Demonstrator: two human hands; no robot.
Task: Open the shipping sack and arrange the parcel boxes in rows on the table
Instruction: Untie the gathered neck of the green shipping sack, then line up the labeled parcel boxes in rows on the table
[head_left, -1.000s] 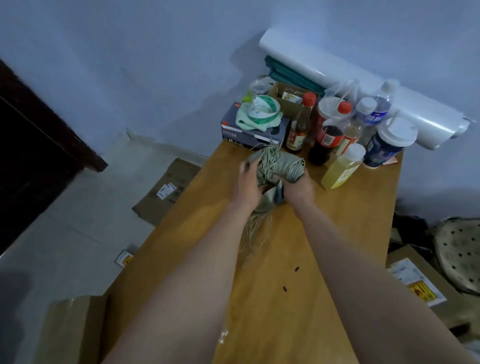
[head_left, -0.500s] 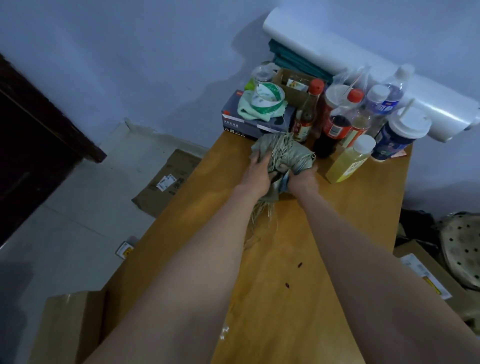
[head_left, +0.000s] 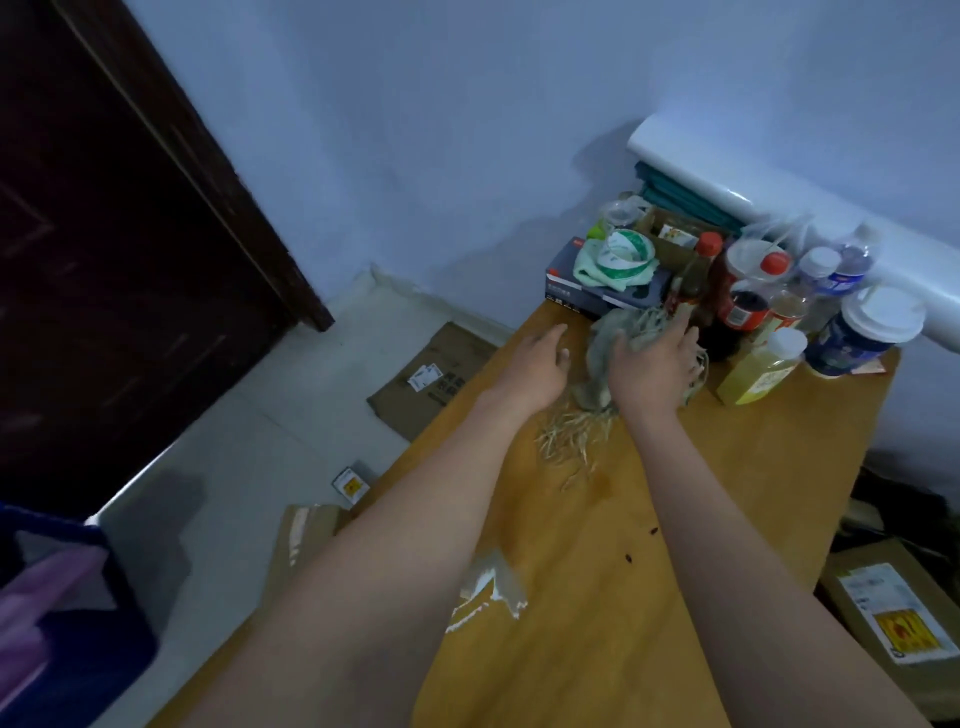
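The crumpled grey woven sack (head_left: 600, 348) lies at the far end of the wooden table (head_left: 571, 613), with frayed pale threads (head_left: 569, 441) spilling toward me. My right hand (head_left: 652, 371) rests palm down on top of the sack, fingers spread. My left hand (head_left: 535, 364) hovers just left of the sack, open and off it. A labelled cardboard parcel box (head_left: 893, 613) sits on the floor right of the table. Another brown box (head_left: 306, 535) stands by the table's left edge.
Bottles and jars (head_left: 743, 306), a yellow bottle (head_left: 758, 374) and a lidded cup (head_left: 862, 332) crowd the table's far right. A tape roll (head_left: 623, 254) sits on a dark box (head_left: 571, 291). Flattened cardboard (head_left: 431, 379) lies on the floor. A dark door (head_left: 104, 260) is at left.
Both hands gripped the bundled sack before. My left hand has let go and moved left, my right hand has flattened on top, and the view has swung left.
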